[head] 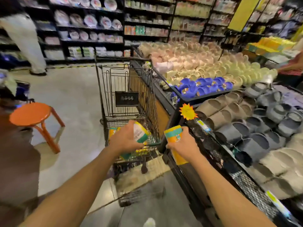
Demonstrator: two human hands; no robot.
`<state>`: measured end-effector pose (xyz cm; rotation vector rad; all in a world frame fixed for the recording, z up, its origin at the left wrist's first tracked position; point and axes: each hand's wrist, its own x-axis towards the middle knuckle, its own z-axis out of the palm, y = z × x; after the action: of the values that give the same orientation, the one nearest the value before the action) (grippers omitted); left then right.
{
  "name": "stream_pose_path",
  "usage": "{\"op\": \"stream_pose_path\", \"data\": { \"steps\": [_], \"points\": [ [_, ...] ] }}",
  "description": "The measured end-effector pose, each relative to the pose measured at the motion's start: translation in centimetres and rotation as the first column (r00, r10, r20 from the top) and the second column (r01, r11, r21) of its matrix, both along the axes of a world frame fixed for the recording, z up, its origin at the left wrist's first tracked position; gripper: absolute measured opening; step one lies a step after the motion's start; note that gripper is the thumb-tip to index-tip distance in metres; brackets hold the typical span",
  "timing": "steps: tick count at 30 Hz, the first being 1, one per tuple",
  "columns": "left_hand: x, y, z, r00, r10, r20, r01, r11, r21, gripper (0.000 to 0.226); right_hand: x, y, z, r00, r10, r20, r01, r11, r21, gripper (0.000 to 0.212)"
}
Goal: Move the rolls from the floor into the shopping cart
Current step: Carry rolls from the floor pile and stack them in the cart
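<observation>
A black wire shopping cart (105, 89) stands in front of me with its basket open. My left hand (124, 140) grips a white, yellow and teal roll (140, 131) over the near end of the basket. My right hand (182, 145) grips an orange and teal roll (174, 135) just right of the cart, beside its green handle (154, 143). Another roll (113, 131) with the same orange and teal wrap lies low inside the basket, partly hidden by my left hand. A further yellow pack (131, 154) shows under my left wrist.
A display table (165, 94) heaped with slippers runs along the right, close to the cart. An orange stool (31, 114) stands on the floor at the left. A person (27, 38) walks by dark shelves of plates at the back.
</observation>
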<state>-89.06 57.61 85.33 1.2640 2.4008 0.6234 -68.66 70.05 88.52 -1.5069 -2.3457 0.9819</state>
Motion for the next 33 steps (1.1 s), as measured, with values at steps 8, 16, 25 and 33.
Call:
{"op": "stream_pose_path", "data": {
  "steps": [8, 16, 25, 33],
  "points": [
    [-5.7, 7.4, -2.6, 0.968, 0.234, 0.088, -0.229, 0.971, -0.068, 0.106, -9.9, 10.5, -4.3, 0.991, 0.113, -0.070, -0.119, 0.989, -0.089, 0.071],
    [-11.7, 14.7, -5.2, 0.928, 0.333, 0.169, -0.327, 0.943, -0.062, 0.076, -17.7, 18.4, -7.6, 0.985, 0.156, -0.073, -0.167, 0.970, -0.177, 0.073],
    [-20.4, 21.1, -13.1, 0.869, 0.394, 0.299, -0.362, 0.919, -0.158, 0.099, -25.9, 23.2, -13.5, 0.998, 0.068, 0.009, -0.063, 0.956, -0.287, 0.065],
    [-23.9, 26.7, -22.5, 0.843, 0.378, 0.383, -0.307, 0.922, -0.235, 0.114, -30.5, 25.9, -22.5, 0.998, -0.052, 0.034, 0.061, 0.927, -0.370, 0.064]
  ]
}}
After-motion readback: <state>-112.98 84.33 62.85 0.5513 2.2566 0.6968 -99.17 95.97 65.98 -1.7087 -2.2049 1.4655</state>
